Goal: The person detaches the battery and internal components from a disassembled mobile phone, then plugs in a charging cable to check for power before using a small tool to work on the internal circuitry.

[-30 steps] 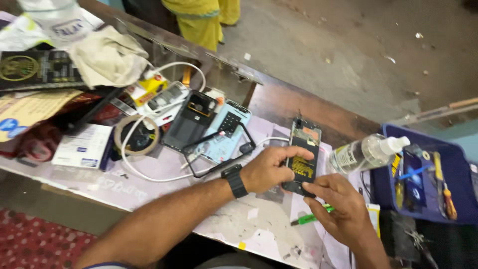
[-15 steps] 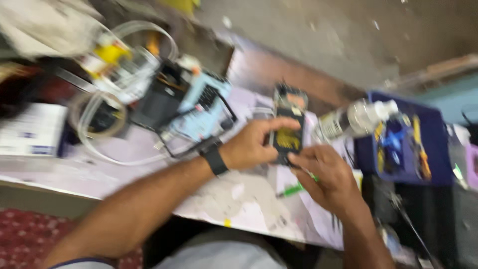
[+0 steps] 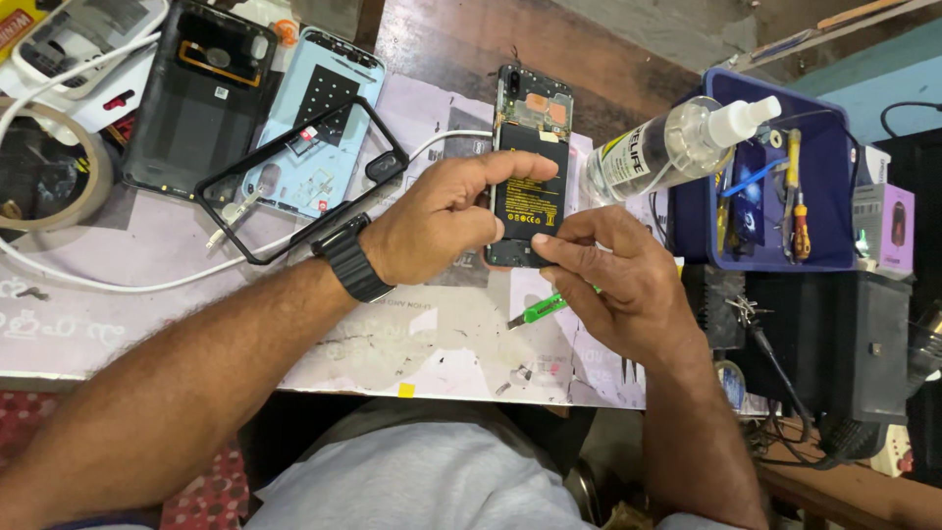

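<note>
My left hand (image 3: 432, 221) now holds the open phone (image 3: 528, 167) tight by its side, flat on the table (image 3: 392, 334). My right hand (image 3: 618, 275) has moved up, fingertips on its bottom end, pinching a green tool (image 3: 535, 310). The spray bottle (image 3: 677, 147) lies beside.

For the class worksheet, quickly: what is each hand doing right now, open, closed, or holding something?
Left hand: closed on the side of the opened phone.
Right hand: fingertips on the phone's lower end, green-handled tool under the palm.
</note>
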